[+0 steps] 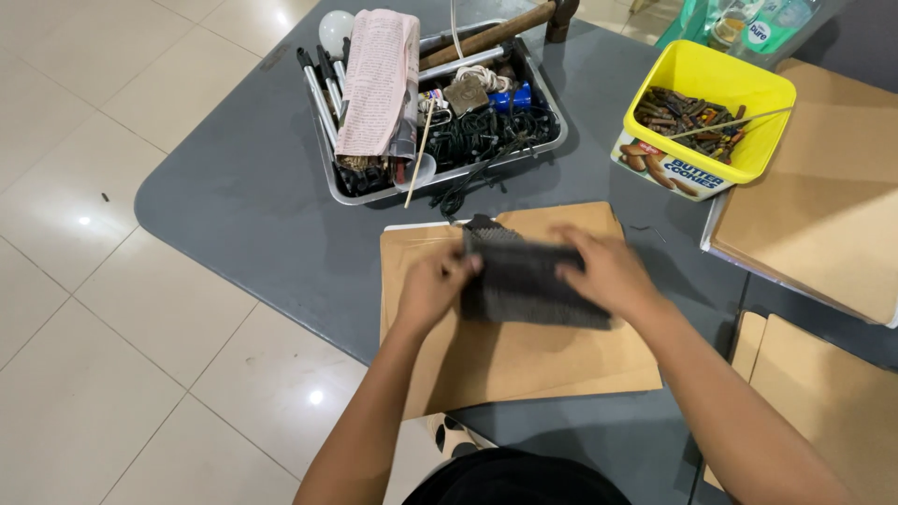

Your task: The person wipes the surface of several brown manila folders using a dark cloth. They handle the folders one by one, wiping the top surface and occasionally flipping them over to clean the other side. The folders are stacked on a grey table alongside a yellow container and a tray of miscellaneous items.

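Observation:
Both my hands hold a dark grey ribbed block (524,281), blurred, just above a brown envelope (524,360) lying on the grey table (253,206). My left hand (432,285) grips the block's left end. My right hand (608,273) covers its right end and top edge. What the block is I cannot tell.
A metal tray (552,140) at the back holds a folded newspaper (379,79), pens, dark cords and a hammer (496,33). A yellow tub (748,159) of small brown pieces stands on a tin at the right. More brown boards (823,215) lie at the right edge.

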